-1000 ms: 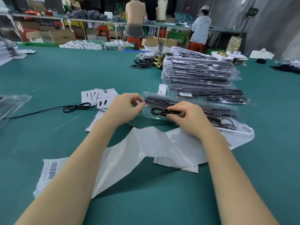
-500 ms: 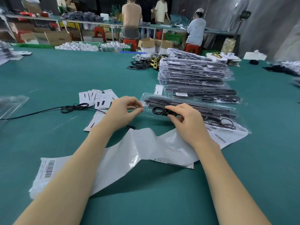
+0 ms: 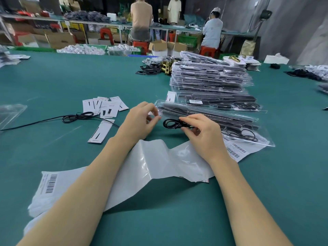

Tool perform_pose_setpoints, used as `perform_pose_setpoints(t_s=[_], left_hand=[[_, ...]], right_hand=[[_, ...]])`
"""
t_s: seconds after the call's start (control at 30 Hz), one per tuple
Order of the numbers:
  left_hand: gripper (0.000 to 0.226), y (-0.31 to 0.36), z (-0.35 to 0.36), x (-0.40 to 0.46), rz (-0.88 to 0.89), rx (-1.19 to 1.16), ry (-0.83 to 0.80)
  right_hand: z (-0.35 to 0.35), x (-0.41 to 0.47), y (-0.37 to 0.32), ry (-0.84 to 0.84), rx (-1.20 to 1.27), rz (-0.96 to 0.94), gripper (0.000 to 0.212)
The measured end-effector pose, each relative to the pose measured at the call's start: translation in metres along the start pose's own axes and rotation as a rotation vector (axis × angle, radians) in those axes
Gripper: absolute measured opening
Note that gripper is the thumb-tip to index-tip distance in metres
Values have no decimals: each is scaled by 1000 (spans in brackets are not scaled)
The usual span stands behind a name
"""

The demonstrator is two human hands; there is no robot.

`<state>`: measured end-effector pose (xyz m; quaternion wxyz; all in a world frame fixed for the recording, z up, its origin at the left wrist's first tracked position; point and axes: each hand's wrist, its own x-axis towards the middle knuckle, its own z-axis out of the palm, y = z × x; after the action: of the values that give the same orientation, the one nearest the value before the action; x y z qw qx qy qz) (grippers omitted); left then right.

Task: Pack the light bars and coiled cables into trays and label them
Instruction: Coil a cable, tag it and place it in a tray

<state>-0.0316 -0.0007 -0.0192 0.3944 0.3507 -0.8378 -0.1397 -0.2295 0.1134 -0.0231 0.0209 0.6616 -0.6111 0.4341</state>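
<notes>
My right hand [image 3: 204, 135] pinches a small black coiled cable [image 3: 171, 123] just above the green table, in front of a clear plastic tray [image 3: 209, 119] that holds a dark light bar and another coil. My left hand [image 3: 140, 121] hovers just left of the coil with its fingers curled and apart, holding nothing. Behind the tray rises a tall stack of filled clear trays [image 3: 211, 80]. A second, loose black cable [image 3: 78, 116] trails across the table to the left.
White label cards [image 3: 104, 108] lie scattered left of my hands. A crumpled white plastic bag with barcodes [image 3: 156, 166] lies under my forearms. An empty clear tray [image 3: 10, 112] sits at the far left. Black and brass hardware [image 3: 156, 66] lies beyond the stack. People work at benches behind.
My left hand has come off the tray's edge and drawn slightly left, fingers loosened. My right hand has lifted the coil a little clear of the tray's front.
</notes>
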Motion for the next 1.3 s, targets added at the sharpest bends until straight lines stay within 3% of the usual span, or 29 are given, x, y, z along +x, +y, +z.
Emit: perform_pose_setpoints(t_s=[0.23,0.37,0.6,0.77,0.83,0.93,1.2,1.3], left_hand=[[18,15,3,4,60,168,3],[19,21,3,7,38,137,10],[18,15,7,5,17,33,38],[43,15,11,4,-261,-185,111],[40,14,11,3,-334,-287,77],[17,12,12,0,-212,-190,-6],[23,25,20,3,321,45,-125],[28,27,23,2,383,6,-240]], right_hand=[[-4,-4,-1,99,-95,-36,29],[3,-7,-3,99,-145,-44,25],[9,-1,2,44,-216,108,21],[12,1,-2,56,-263,206,23],[14,3,-3,33,-279,248,24],[18,5,-6,-21,-292,312,26],[22,5,-10,-162,-455,288,37],[23,5,-11,-290,-522,259,44]])
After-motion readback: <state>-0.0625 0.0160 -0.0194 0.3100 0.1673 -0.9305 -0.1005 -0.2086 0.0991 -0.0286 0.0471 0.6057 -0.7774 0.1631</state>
